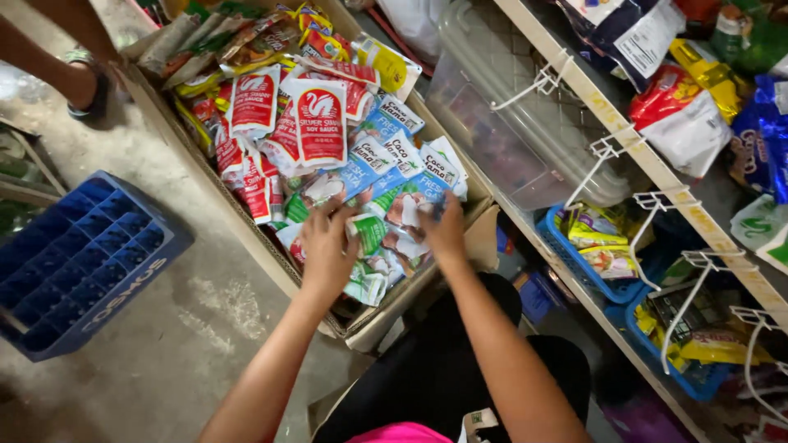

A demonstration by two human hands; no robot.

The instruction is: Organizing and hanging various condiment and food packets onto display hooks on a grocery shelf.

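— How are the 2 hands set?

— Both arms reach forward, palms down; the left hand (327,246) and right hand (443,230) curl fingers over glossy flat sachets (386,215).

— Holding any?

— The left grip pinches a green-and-white sachet (368,232); the right grip's hold, I cannot tell. All lie in a cardboard box (246,226).

Even bright light, soft shadows, edges bowed, hands perhaps slightly blurred.
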